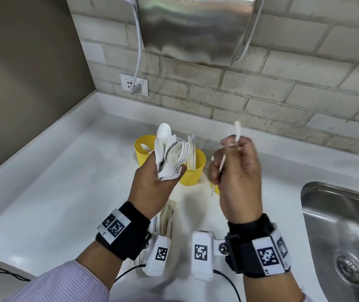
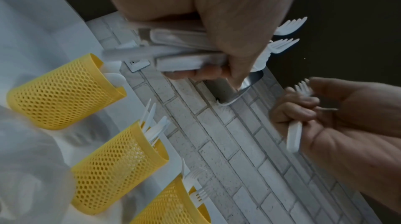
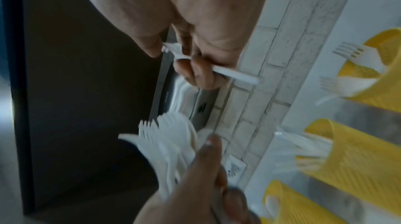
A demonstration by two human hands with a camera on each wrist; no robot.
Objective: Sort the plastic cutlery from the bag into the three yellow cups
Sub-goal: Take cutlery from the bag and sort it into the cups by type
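Gripping a cutlery bundle [image 1: 170, 155], left hand [image 1: 152, 188] raised; right hand [image 1: 237, 175] pinches fork [image 3: 208, 66].

Fork [image 3: 180, 56] in curled right hand [image 3: 195, 42]

Cutlery [image 2: 152, 124] crowding cup [image 2: 117, 166] mouths

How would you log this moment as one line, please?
left hand: grips cutlery bundle | right hand: holds fork | cups: partly filled
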